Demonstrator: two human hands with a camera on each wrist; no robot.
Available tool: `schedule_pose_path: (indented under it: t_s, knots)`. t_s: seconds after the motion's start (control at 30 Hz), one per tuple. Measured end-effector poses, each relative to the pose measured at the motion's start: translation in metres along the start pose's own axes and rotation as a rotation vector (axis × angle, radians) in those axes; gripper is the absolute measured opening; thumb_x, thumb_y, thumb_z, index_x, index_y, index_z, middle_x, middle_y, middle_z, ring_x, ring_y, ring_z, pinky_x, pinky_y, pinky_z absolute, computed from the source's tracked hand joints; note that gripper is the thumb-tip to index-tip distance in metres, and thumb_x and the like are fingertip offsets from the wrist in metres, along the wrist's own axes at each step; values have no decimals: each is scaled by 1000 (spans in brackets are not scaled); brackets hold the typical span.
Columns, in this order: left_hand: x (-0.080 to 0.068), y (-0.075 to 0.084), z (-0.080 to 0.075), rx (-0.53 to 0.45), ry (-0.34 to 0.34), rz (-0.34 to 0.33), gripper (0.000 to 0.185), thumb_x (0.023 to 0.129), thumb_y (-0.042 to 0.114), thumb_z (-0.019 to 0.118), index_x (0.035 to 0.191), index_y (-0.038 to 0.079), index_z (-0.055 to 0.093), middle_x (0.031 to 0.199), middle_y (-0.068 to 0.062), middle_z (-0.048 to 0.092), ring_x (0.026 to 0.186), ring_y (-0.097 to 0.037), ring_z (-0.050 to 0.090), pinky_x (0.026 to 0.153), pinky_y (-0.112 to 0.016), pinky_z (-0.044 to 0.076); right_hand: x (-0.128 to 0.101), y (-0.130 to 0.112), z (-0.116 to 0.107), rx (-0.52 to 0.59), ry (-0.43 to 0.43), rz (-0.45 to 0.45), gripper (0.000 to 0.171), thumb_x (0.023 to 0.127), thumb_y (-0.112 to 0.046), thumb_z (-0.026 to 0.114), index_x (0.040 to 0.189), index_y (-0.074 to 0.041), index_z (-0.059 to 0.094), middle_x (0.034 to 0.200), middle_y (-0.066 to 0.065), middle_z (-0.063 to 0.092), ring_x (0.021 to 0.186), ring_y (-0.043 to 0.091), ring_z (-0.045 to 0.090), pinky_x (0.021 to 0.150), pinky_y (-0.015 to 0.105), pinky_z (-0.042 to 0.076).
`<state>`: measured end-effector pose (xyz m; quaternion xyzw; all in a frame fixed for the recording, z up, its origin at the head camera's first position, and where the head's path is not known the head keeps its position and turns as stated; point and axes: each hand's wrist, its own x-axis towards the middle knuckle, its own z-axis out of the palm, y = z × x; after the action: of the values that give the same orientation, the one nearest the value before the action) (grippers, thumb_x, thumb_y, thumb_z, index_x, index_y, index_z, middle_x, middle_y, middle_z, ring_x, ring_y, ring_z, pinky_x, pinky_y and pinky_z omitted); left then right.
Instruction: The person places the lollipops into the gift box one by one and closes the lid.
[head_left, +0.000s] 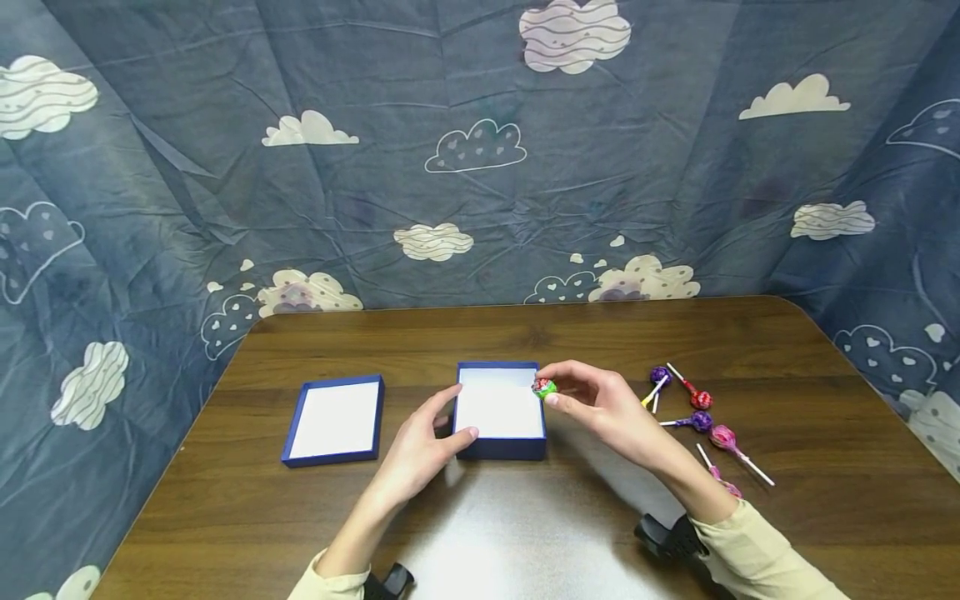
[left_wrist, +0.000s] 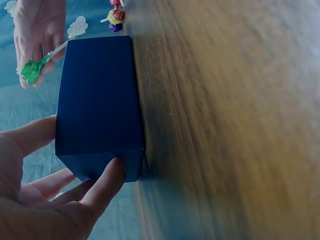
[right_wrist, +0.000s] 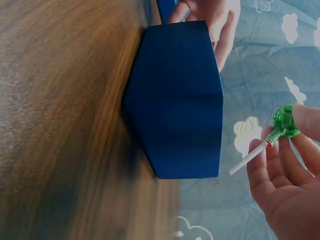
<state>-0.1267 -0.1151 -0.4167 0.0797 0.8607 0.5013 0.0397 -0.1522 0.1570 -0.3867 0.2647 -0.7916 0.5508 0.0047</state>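
An open blue box (head_left: pixel 500 448) with a white inside stands on the table. My left hand (head_left: pixel 420 450) holds it at its left side, thumb toward the front corner and index finger toward the back. In the left wrist view, those fingers touch the box (left_wrist: pixel 100 95) at one end. Over the right rim, my right hand (head_left: pixel 600 408) pinches a green-wrapped lollipop (head_left: pixel 544 388) by its head, between thumb and fingers. The right wrist view shows the lollipop (right_wrist: pixel 285 122) with its white stick hanging free, apart from the box wall.
A blue lid (head_left: pixel 333 421), white inside up, lies left of the box. Several lollipops are spread on the right, among them a red one (head_left: pixel 701 400), a purple one (head_left: pixel 701 422) and a pink one (head_left: pixel 723 437). A cloud-patterned curtain (head_left: pixel 480 200) hangs behind the wooden table (head_left: pixel 225 517).
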Motion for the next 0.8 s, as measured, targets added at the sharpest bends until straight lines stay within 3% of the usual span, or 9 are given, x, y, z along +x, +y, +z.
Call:
schedule_pose_path:
  t_s: [0.3,0.53,0.8]
  knots:
    - [-1,1,2,-2,10,-17,64,89,31,73,146,20,47,149,-15,43,123,-43,51,94,-59,43,14,1,9,49,-14,-20,27,91,-3,68,117,2,65,111,9,69,100,24,66,85,32,53]
    - [-1,1,5,-8,21,-37,65,88,32,73,147,21,46,150,-13,43,124,-41,51,93,-57,45,23,-1,15,65,-36,-21,26,92,-4,68,118,-3,66,112,8,68,99,24,65,87,32,52]
    - [-1,1,5,-8,25,-40,65,88,32,73,147,22,47,149,-12,44,123,-40,51,92,-56,46,39,2,27,73,-70,-36,28,91,-3,70,118,1,65,111,8,66,98,25,65,85,39,52]
